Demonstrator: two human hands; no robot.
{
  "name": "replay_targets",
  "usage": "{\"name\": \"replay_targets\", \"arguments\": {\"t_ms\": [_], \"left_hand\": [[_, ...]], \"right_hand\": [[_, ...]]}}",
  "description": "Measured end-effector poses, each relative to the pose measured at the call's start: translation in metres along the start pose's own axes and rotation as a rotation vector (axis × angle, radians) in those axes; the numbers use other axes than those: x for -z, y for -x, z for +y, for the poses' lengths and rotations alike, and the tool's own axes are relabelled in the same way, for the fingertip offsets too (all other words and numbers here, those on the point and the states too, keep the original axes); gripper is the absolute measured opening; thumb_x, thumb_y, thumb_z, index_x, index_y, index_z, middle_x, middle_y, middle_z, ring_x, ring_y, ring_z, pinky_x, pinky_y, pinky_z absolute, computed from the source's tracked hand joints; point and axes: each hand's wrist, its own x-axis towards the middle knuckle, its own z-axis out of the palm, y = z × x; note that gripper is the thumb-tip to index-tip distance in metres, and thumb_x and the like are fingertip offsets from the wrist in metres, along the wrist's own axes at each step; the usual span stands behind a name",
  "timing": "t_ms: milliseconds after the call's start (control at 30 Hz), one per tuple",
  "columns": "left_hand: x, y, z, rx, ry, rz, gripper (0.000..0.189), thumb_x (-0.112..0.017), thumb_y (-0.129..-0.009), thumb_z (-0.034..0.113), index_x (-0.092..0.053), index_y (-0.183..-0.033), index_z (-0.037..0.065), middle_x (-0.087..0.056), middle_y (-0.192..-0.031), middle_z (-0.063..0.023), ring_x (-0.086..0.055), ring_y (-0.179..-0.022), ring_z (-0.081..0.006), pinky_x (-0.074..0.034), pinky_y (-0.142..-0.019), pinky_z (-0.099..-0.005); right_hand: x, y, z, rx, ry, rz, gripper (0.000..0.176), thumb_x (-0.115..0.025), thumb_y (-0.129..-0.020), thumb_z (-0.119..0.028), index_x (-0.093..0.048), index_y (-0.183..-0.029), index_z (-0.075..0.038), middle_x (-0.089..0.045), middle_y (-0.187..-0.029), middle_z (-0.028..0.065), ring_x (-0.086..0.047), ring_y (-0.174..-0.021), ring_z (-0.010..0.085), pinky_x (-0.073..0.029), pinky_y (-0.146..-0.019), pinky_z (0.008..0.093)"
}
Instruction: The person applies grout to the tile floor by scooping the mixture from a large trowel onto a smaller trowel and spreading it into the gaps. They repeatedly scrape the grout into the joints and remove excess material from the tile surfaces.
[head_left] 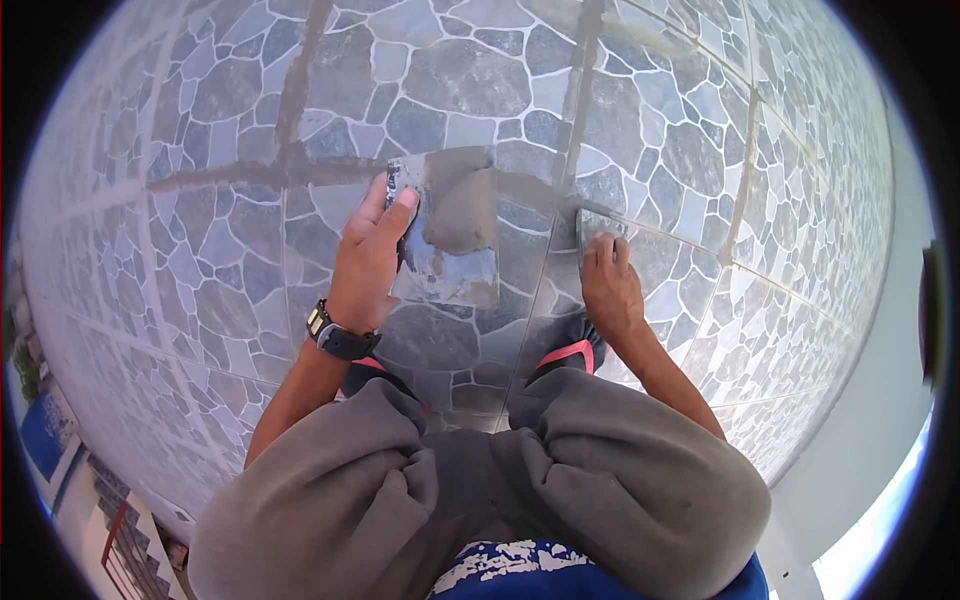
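Note:
My left hand, with a watch on its wrist, grips the left edge of a flat metal plate, thumb on top. Grey mortar is heaped on the plate's upper and right part. To the right, my right hand is closed around a small flat spreader, whose blade touches the tiled floor beside a joint. The fingers hide much of this tool. Wet grey grout lies smeared along several joints ahead of both hands.
Stone-patterned tiles spread around me. My bent knees and dark shoes with red trim are just below the hands. A pale wall stands at the right; steps and a red railing show at the lower left.

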Motion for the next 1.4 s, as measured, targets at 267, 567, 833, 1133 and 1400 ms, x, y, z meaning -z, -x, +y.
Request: {"name": "replay_targets", "arguments": {"t_ms": [267,567,833,1133,1400], "left_hand": [[-0.004,-0.001,-0.009,-0.007,-0.004,-0.009,0.033,-0.048,-0.102,0.020,-0.051,-0.130,0.004,-0.061,-0.113,-0.0014,-0.057,-0.095,-0.0060,-0.048,-0.080,-0.0235],[0.001,-0.015,-0.026,0.101,0.044,-0.044,0.043,-0.050,-0.101,0.021,-0.044,-0.137,-0.001,-0.061,-0.118,-0.0038,-0.057,-0.102,-0.0079,-0.047,-0.087,-0.0245],[-0.011,-0.012,-0.019,0.130,-0.065,0.027,0.049,-0.050,-0.101,0.026,-0.040,-0.140,-0.001,-0.059,-0.122,-0.0054,-0.057,-0.103,-0.0100,-0.048,-0.086,-0.0259],[-0.007,-0.014,-0.014,0.141,-0.044,-0.149,0.047,-0.049,-0.101,0.023,-0.039,-0.141,-0.001,-0.059,-0.124,-0.0058,-0.057,-0.107,-0.0108,-0.048,-0.087,-0.0257],[-0.003,-0.013,-0.021,0.153,0.030,-0.245,0.039,-0.046,-0.102,0.019,-0.044,-0.138,0.002,-0.059,-0.122,-0.0044,-0.058,-0.105,-0.0106,-0.049,-0.087,-0.0272]], "right_hand": [[-0.023,0.010,0.018,-0.093,0.081,0.124,0.048,-0.058,-0.076,0.004,-0.048,-0.122,0.011,-0.048,-0.115,0.0201,-0.050,-0.110,0.0363,-0.057,-0.077,0.0354],[0.112,-0.001,0.046,-0.490,-1.408,-0.229,0.039,-0.064,-0.088,-0.016,-0.060,-0.120,0.006,-0.063,-0.087,0.0047,-0.054,-0.076,0.0105,-0.043,-0.067,0.0254],[0.144,-0.019,0.026,-0.245,-1.212,-0.032,0.037,-0.064,-0.081,-0.002,-0.064,-0.118,-0.002,-0.067,-0.096,0.0060,-0.061,-0.082,0.0129,-0.048,-0.072,0.0269],[0.148,-0.045,0.014,0.457,-0.528,0.328,0.070,-0.067,-0.058,0.011,-0.062,-0.123,-0.014,-0.059,-0.128,0.0084,-0.057,-0.118,0.0317,-0.053,-0.093,0.0403],[0.149,-0.041,0.016,0.587,-0.374,0.191,0.058,-0.068,-0.067,-0.001,-0.062,-0.123,-0.015,-0.056,-0.132,0.0075,-0.051,-0.126,0.0306,-0.050,-0.097,0.0415]]}}
